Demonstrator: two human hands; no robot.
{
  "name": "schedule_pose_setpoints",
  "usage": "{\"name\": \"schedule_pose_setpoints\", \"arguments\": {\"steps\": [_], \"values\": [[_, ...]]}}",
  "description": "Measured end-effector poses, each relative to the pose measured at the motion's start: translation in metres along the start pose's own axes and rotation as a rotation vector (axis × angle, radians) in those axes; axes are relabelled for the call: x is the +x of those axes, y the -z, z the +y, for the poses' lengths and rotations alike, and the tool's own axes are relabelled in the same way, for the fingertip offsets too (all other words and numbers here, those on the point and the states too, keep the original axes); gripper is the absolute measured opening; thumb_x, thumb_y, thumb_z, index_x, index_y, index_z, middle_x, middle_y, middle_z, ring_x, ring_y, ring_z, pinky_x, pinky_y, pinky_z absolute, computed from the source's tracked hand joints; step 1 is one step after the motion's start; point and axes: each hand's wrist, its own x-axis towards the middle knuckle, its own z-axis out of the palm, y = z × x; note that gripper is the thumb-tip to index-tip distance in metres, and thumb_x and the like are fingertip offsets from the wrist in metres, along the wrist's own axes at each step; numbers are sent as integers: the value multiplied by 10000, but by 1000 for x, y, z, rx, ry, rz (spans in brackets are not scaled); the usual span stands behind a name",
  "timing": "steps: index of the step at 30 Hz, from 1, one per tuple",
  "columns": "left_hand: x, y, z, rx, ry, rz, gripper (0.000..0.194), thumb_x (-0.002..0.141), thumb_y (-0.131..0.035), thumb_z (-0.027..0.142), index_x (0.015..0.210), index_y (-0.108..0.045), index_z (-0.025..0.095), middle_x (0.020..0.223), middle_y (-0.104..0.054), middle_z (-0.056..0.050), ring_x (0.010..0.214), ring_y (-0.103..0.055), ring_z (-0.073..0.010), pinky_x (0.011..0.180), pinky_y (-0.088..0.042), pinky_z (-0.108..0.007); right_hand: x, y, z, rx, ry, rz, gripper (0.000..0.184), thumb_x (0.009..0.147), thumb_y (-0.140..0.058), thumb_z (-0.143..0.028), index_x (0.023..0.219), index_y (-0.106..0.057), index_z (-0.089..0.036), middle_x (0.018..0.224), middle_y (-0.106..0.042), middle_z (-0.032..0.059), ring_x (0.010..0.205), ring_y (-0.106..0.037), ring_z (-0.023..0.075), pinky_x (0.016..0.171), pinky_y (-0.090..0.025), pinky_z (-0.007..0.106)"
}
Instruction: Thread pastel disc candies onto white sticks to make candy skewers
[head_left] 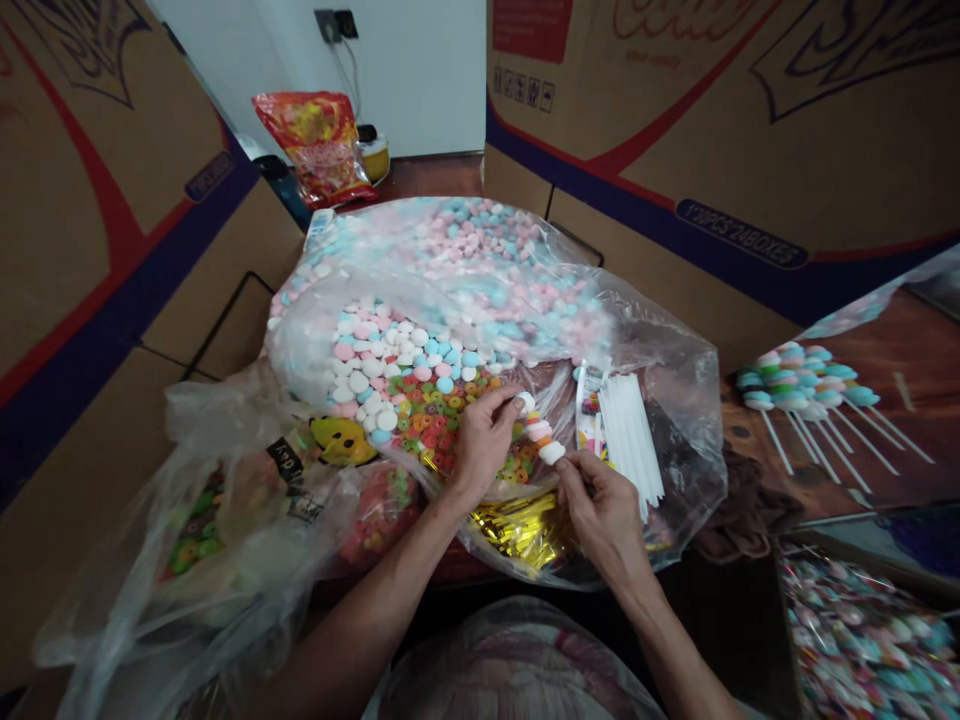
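Observation:
A short candy skewer [538, 430] of white, pink and orange pieces slants between my two hands. At its upper end, the fingers of my left hand [484, 440] pinch the white top piece. My right hand [604, 505] is closed at the lower end, just under the bottom white piece; the stick itself is mostly hidden by the fingers. Below and around them lie colourful ring candies [427, 425], a pile of pink, white and blue marshmallows [367, 365] and gold twist ties [525, 530]. White sticks [631, 435] are bundled to the right of my right hand.
Large cardboard boxes [720, 150] stand at both sides. Finished candy skewers [806, 380] lie on the table at the right, above a box of wrapped candy [870, 640]. A clear plastic bag [187, 620] is at the left, a red candy packet [315, 150] at the back.

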Motion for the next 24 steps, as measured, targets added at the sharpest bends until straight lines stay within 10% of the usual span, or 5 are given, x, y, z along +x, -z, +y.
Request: {"name": "schedule_pose_setpoints", "arguments": {"steps": [24], "values": [[-1, 2, -4, 191, -176, -171, 222, 872, -571, 204, 992, -758, 209, 981, -732, -57, 950, -656, -195, 891, -511, -322, 11, -13, -1, 100, -3, 0, 310, 879, -508, -367, 614, -461, -213, 522, -410, -49, 508, -385, 116, 491, -294, 242]]}}
